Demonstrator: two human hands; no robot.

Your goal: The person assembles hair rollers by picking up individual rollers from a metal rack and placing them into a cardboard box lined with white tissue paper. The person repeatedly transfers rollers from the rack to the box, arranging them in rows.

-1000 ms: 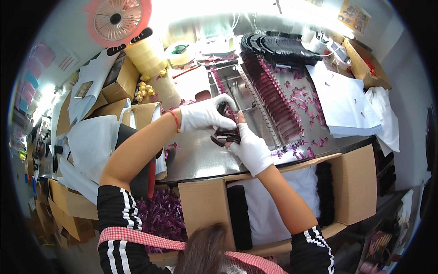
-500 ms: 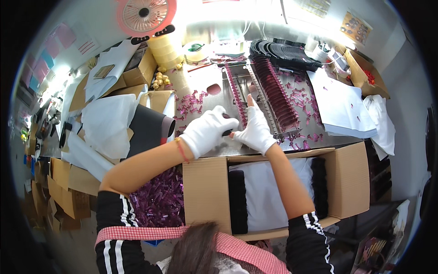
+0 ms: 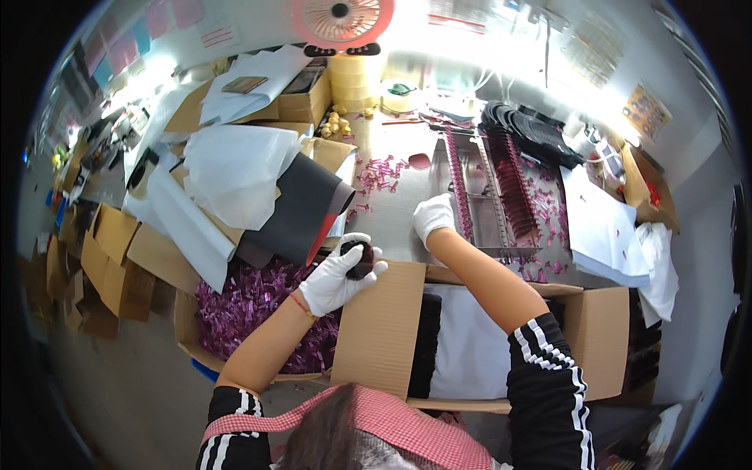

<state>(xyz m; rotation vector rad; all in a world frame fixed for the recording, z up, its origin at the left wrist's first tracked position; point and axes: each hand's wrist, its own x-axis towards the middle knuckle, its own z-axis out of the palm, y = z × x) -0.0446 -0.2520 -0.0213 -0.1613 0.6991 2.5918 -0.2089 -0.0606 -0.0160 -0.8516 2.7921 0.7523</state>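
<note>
Cradling a dark glossy piece [image 3: 359,263] in the left hand [image 3: 327,287], half-curling fingers, at the metal rack's [image 3: 495,188] eight o'clock, ideally pressing edges lightly; curling the right hand [image 3: 433,216] closer in, hiding any grasp from view.

Brightly lit, white glare across back wall [image 3: 462,47], edges bent, corners black
</note>
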